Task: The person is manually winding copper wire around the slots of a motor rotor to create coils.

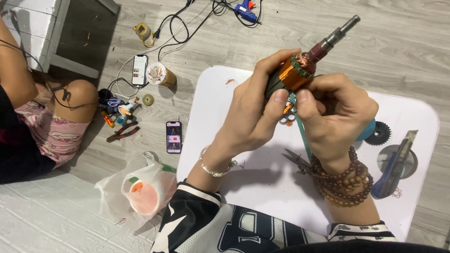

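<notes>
— What have the hands got hold of?

— A motor armature (300, 68), with copper-coloured windings and a steel shaft poking up and away from the fingers. The left hand (255, 115) is wrapped around its lower body, fingers closed tight round it, thumb pressed up near the orange band. The right hand (335, 112) is closed too, thumb meeting the left thumb just under the windings, pinching a thin teal strip (303, 136) that trails down from the grip (whether it also bears on the armature itself I cannot tell).

— And where is it, exactly?

— Held up above the white table (211, 107), not resting on it.

— What lies about the grip?

— Below the right wrist, small scissors (296, 159) on the table. Out past the right hand, a black toothed disc (378, 133) and a blue utility knife (393, 168) lying across a round grey disc (385, 154). Left of the grip, off the table on the wooden floor, a phone (174, 137) with its screen lit, red-handled pliers (123, 132), and a plastic bag (140, 189). Farther off, beyond the shaft tip, a blue glue gun (247, 11). Another person's knee (77, 93) shows far left.
</notes>
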